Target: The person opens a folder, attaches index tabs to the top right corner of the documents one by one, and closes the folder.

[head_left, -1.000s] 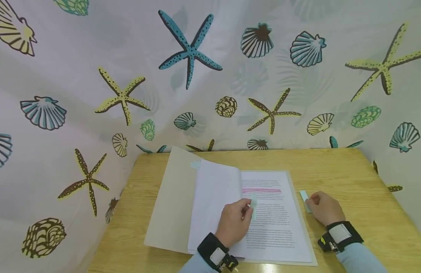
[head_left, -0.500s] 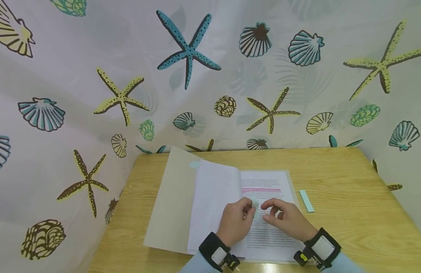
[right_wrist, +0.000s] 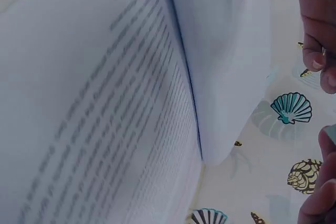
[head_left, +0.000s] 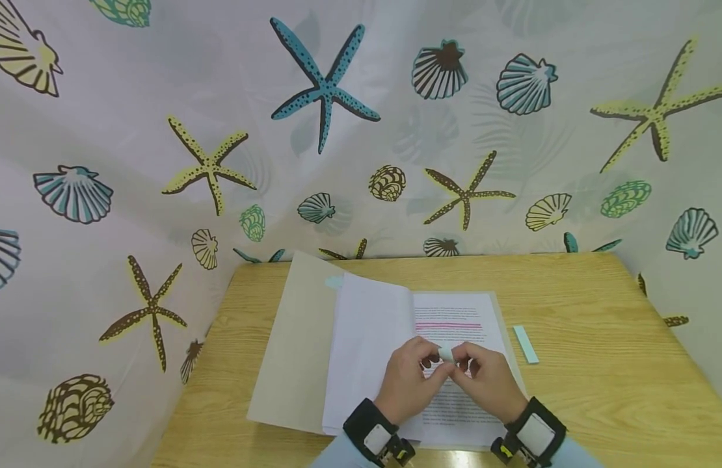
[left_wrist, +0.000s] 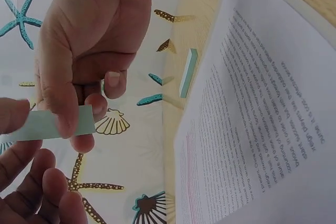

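Observation:
Over the open document, both hands hold one narrow pale green sticky note [head_left: 445, 354]. My left hand [head_left: 406, 383] pinches its left end between thumb and fingers, while my right hand [head_left: 492, 383] pinches the other. The left wrist view shows the sticky note [left_wrist: 85, 120] stretched flat between the two hands, clear of the page. Below them lies a printed page [head_left: 463, 416] with pink highlighted lines near its top. A pad of the same sticky notes [head_left: 525, 344] rests on the table to the right of the document.
The folder's beige cover [head_left: 287, 364] lies open to the left, with a turned white page [head_left: 363, 351] beside it. A pale green tab [head_left: 334, 282] sticks out at that page's upper left. Behind the wooden table [head_left: 572, 286] hangs a shell-patterned curtain [head_left: 349, 214].
My right hand has left the sticky note pad and moved left over the page to meet my left hand. It now grips the sticky note too, which has turned from upright to roughly sideways.

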`<state>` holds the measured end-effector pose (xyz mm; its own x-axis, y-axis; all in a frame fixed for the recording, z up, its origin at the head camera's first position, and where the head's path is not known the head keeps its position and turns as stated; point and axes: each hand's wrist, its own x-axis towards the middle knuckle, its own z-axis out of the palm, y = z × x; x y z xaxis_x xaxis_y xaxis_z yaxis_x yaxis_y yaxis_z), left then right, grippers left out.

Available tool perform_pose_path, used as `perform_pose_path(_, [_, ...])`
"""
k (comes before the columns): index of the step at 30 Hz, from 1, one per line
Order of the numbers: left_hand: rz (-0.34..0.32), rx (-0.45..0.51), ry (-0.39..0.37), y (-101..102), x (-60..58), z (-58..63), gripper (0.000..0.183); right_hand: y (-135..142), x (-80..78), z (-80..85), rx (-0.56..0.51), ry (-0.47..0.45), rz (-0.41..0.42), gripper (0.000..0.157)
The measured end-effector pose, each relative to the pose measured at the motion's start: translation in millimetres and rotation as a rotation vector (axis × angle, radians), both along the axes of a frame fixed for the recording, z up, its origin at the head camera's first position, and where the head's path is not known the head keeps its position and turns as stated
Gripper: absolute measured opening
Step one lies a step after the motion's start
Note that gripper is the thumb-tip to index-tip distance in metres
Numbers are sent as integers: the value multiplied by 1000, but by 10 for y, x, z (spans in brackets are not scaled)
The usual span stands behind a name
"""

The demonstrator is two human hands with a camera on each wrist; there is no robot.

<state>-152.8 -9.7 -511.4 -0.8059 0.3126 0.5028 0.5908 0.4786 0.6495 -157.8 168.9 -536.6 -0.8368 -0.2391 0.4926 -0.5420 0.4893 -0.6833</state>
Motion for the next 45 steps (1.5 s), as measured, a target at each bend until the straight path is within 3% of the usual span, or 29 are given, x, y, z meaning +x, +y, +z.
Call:
perform_pose_path(4, [30,10,6,9,-6,37,25,24,-21,29,138,231,-76,18])
perform_pose_path(6, [39,29,-2,14,-9,54,24,28,-22,55,186,293,-94,15])
perform_pose_path(9, [69,36,11,19,-14,69,15,28,-17,94,225,313,-113,15])
perform_pose_path(13, [82,52,20,18,-27,72,10,35,-14,124,255,295,-129,4])
perform_pose_path(15, [69,64,21,16,-31,69,12,47,-19,129,243,278,-113,9])
perform_pose_path(18, [56,57,26,12,-31,71,16,80,-25,136,165,186,-22,26])
perform_pose_path(21, [55,12,28,8,-23,79,21,109,-33,177,42,16,79,36])
perform_pose_path(24, [50,-53,57,16,-15,87,26,120,-54,238,-67,-161,117,28])
perform_pose_path(27, [34,-102,104,39,-7,95,28,133,-88,270,-126,-271,123,18])
perform_pose_path(34, [38,-168,199,91,6,98,39,220,-148,242,-207,-377,166,15])
perform_pose_path(36, [66,-189,176,111,11,102,48,262,-179,246,-211,-397,155,15])
perform_pose_path(40, [134,-248,108,175,11,115,61,381,-281,298,-190,-441,49,20])
perform_pose_path(45, [154,-356,62,276,-22,124,59,532,-477,397,-157,-506,-81,25])
